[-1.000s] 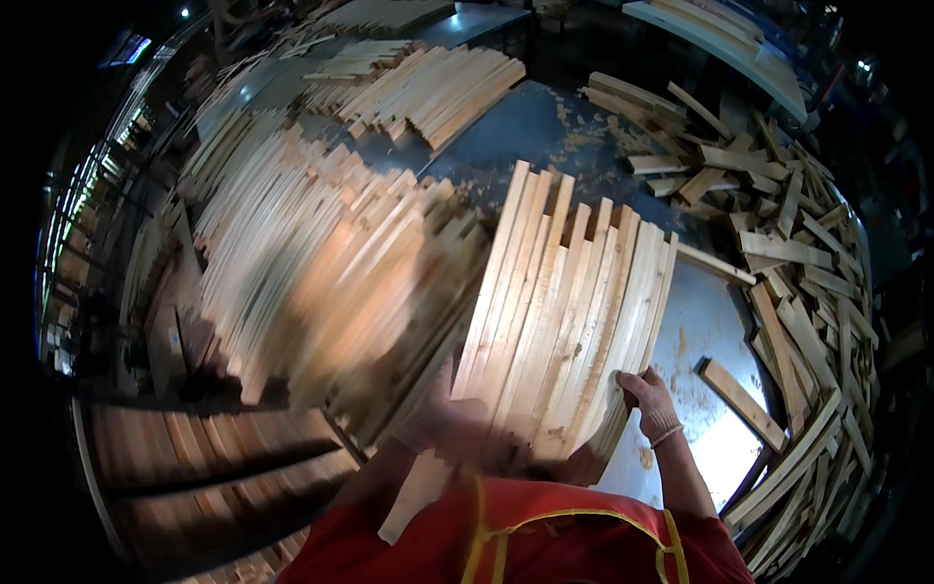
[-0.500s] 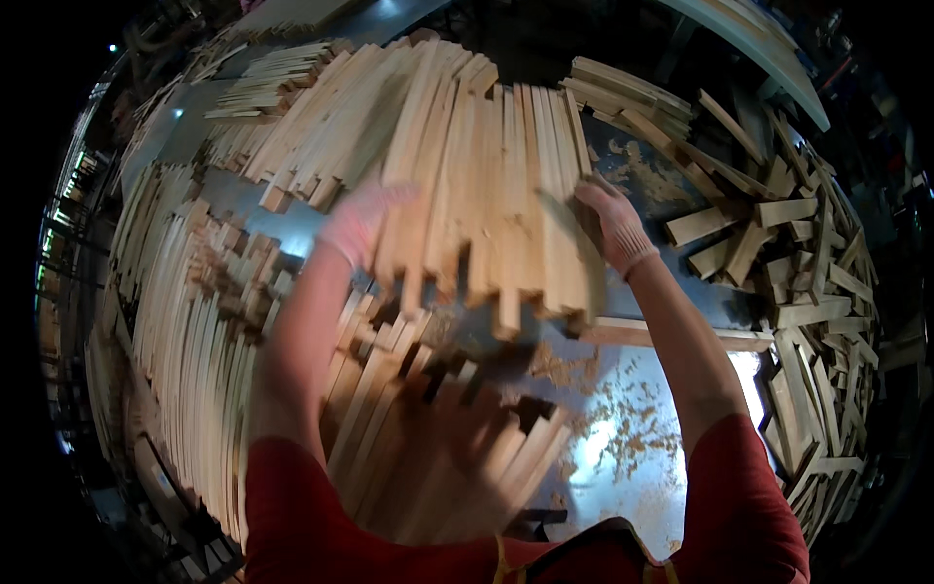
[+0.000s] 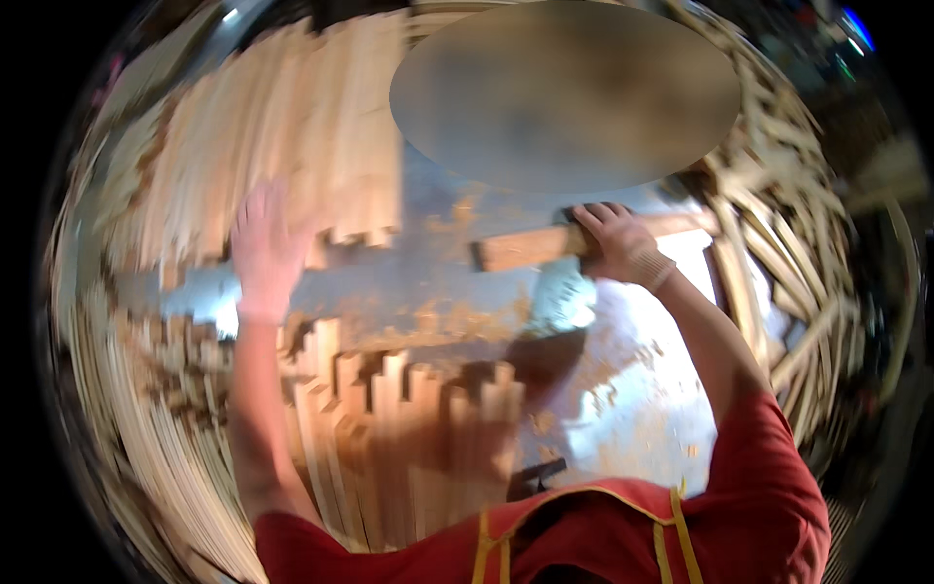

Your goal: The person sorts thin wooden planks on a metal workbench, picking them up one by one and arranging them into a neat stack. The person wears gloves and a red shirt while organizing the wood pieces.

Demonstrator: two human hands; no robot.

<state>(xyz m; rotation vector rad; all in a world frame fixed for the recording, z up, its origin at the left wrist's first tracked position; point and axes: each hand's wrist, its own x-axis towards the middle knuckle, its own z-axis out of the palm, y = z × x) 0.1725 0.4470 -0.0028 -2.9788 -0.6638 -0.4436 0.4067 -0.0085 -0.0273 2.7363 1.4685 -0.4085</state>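
Note:
My left hand [image 3: 268, 248], in a pale glove, is open with its fingers stretched out. It is over the near ends of a wide row of wooden strips [image 3: 282, 127] lying side by side; whether it touches them is blurred. To the right, my right hand [image 3: 618, 245], with a knitted cuff at the wrist, is closed on a wooden bar [image 3: 525, 248]. The bar lies crosswise on the metal tabletop [image 3: 438, 282], and my fingers reach over its far edge.
More wooden strips [image 3: 409, 428] with uneven ends lie nearest me, with long stacked strips [image 3: 165, 419] at left. A jumbled heap of offcuts [image 3: 788, 253] lies at right. Sawdust [image 3: 457, 316] is scattered on the tabletop. A blurred oval hides the upper middle.
Both hands were at the sides of a bundle of wooden strips; they have let go. The strips now lie at the left, and my right hand has come onto the bar.

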